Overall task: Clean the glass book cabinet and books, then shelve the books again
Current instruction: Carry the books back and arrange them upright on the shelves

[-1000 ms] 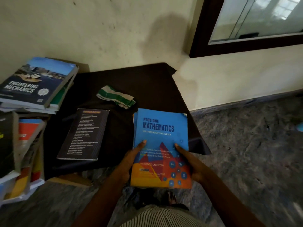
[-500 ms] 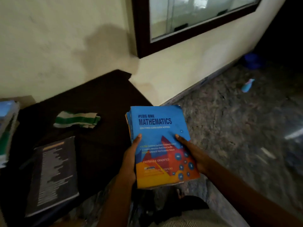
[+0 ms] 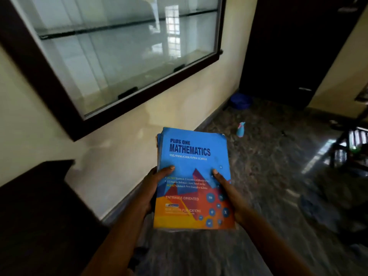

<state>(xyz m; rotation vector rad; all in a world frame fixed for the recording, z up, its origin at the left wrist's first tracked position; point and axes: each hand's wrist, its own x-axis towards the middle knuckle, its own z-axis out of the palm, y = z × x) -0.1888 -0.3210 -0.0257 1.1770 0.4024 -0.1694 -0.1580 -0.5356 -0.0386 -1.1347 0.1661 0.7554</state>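
- The left hand (image 3: 152, 189) and right hand (image 3: 229, 193) are clamping a Plus One Mathematics book stack (image 3: 194, 156) by its sides, in front of the glass cabinet (image 3: 47, 84).
- Its shelves (image 3: 127, 25) are showing bare; reshelving is seemingly just starting.

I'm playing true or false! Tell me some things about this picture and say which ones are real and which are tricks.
1. Both hands hold the maths book. True: the left hand and the right hand grip its sides, thumbs on the cover.
2. The book lies on the dark table. False: it is held up in the air, to the right of the table.
3. A light blue spray bottle is on the floor. True.
4. The glass cabinet is full of books. False: no books show behind the glass.
5. The cover says "Science". False: it says "Mathematics".
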